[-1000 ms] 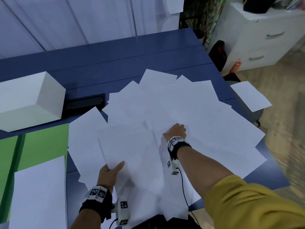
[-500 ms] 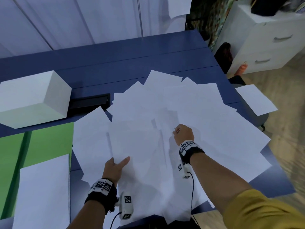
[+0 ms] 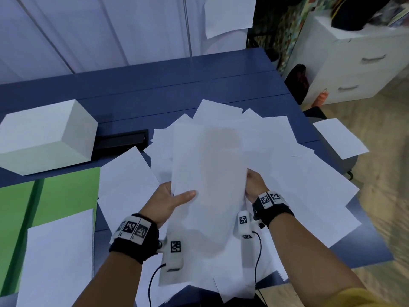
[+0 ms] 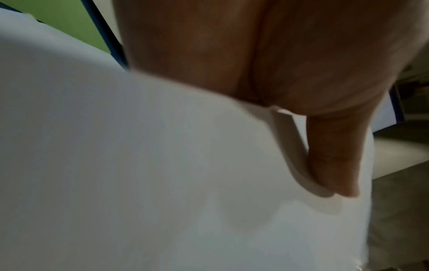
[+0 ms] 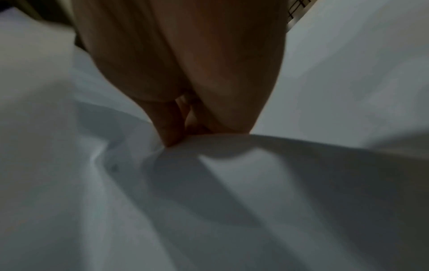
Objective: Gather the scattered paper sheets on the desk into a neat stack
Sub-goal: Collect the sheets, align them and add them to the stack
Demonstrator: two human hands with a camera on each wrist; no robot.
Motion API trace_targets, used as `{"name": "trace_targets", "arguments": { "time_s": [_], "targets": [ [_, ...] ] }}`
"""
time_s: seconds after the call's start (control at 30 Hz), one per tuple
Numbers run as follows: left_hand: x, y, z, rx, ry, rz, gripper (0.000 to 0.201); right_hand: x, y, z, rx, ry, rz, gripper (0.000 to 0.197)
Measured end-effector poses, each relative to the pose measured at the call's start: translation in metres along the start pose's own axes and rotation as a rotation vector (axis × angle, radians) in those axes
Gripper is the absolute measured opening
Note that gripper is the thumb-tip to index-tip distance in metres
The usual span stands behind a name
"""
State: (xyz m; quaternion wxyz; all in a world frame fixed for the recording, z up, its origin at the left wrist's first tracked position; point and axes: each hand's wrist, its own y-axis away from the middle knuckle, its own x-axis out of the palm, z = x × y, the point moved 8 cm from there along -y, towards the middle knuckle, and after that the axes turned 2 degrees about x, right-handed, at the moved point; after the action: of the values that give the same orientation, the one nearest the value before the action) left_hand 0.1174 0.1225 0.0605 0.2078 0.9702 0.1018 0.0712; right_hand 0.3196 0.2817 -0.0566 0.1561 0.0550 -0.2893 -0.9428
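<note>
A bundle of white paper sheets (image 3: pixel 208 173) is lifted off the blue desk (image 3: pixel 155 91), held lengthwise between both hands. My left hand (image 3: pixel 170 200) grips its left edge, thumb lying across the top; the thumb (image 4: pixel 334 161) presses on the paper edge (image 4: pixel 290 146) in the left wrist view. My right hand (image 3: pixel 254 185) grips the right edge, its fingers hidden under the sheets; in the right wrist view the fingers (image 5: pixel 171 128) pinch crumpled paper (image 5: pixel 209 183). Many loose sheets (image 3: pixel 309 185) lie scattered and overlapping on the desk beneath and to the right.
A white box (image 3: pixel 44 138) stands at the back left beside a black cable slot (image 3: pixel 121 140). Green folders (image 3: pixel 55 196) and a white sheet (image 3: pixel 57 262) lie at the left. One sheet (image 3: pixel 338 138) rests on a stool off the desk's right edge. White drawers (image 3: pixel 354 69) stand beyond.
My right hand pulled back from the pile and took the right edge of the sheets. Both hands raised the bundle off the desk, the left hand still holding it.
</note>
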Motion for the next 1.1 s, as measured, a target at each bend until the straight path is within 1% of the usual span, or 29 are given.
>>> {"name": "trace_targets", "arguments": {
  "time_s": [0.07,0.13,0.2,0.23,0.3,0.37,0.43,0.53,0.57,0.6,0.67,0.73,0.77,0.8,0.87,0.93,0.97,1.0,1.07,1.1],
  "targets": [
    [-0.004,-0.002,-0.009,0.024,0.034,-0.051,0.030,0.009,0.013,0.011,0.012,-0.020,0.094,0.043],
    [-0.015,-0.008,-0.007,0.041,0.065,-0.168,0.027,0.016,0.026,0.024,-0.005,-0.042,0.173,0.044],
    [-0.027,-0.012,0.006,0.042,0.134,-0.276,0.025,0.017,0.035,0.033,-0.003,-0.094,0.207,0.042],
    [-0.030,-0.013,0.013,0.035,0.178,-0.304,0.026,0.018,0.038,0.036,-0.001,-0.134,0.225,0.037],
    [-0.029,-0.014,0.029,0.005,0.248,-0.304,0.033,0.021,0.043,0.040,0.002,-0.168,0.273,0.027],
    [-0.026,-0.015,0.039,-0.017,0.264,-0.278,0.044,0.020,0.045,0.040,0.037,-0.143,0.279,0.026],
    [-0.024,-0.018,0.047,-0.032,0.254,-0.255,0.049,0.017,0.044,0.038,0.066,-0.100,0.281,0.027],
    [-0.021,-0.022,0.053,-0.062,0.247,-0.218,0.053,0.017,0.044,0.035,0.089,-0.058,0.329,0.009],
    [-0.021,-0.023,0.055,-0.076,0.253,-0.209,0.058,0.017,0.045,0.034,0.100,-0.060,0.347,0.007],
    [-0.020,-0.024,0.057,-0.094,0.261,-0.198,0.065,0.017,0.045,0.033,0.119,-0.059,0.354,0.008],
    [-0.016,-0.024,0.060,-0.128,0.291,-0.175,0.081,0.018,0.049,0.033,0.144,-0.064,0.369,0.020],
    [-0.015,-0.024,0.065,-0.146,0.333,-0.165,0.091,0.020,0.053,0.033,0.170,-0.072,0.379,0.026],
    [-0.014,-0.024,0.066,-0.152,0.341,-0.159,0.090,0.019,0.052,0.031,0.184,-0.070,0.376,0.025],
    [-0.013,-0.023,0.066,-0.150,0.339,-0.148,0.084,0.017,0.051,0.029,0.199,-0.066,0.377,0.022],
    [-0.009,-0.022,0.063,-0.132,0.304,-0.130,0.064,0.014,0.048,0.023,0.245,-0.079,0.365,0.013],
    [-0.012,-0.021,0.061,-0.097,0.225,-0.194,0.045,0.008,0.045,0.017,0.267,-0.095,0.309,0.010],
    [-0.016,-0.020,0.060,-0.077,0.175,-0.254,0.038,0.004,0.043,0.015,0.265,-0.111,0.280,0.014],
    [-0.021,-0.019,0.058,-0.057,0.126,-0.312,0.032,0.000,0.039,0.013,0.260,-0.148,0.248,0.025],
    [-0.029,-0.018,0.059,-0.036,0.050,-0.395,0.028,-0.002,0.034,0.005,0.281,-0.240,0.246,0.056],
    [-0.032,-0.017,0.059,-0.027,0.028,-0.426,0.027,-0.002,0.034,0.001,0.293,-0.250,0.262,0.067]
  ]
}}
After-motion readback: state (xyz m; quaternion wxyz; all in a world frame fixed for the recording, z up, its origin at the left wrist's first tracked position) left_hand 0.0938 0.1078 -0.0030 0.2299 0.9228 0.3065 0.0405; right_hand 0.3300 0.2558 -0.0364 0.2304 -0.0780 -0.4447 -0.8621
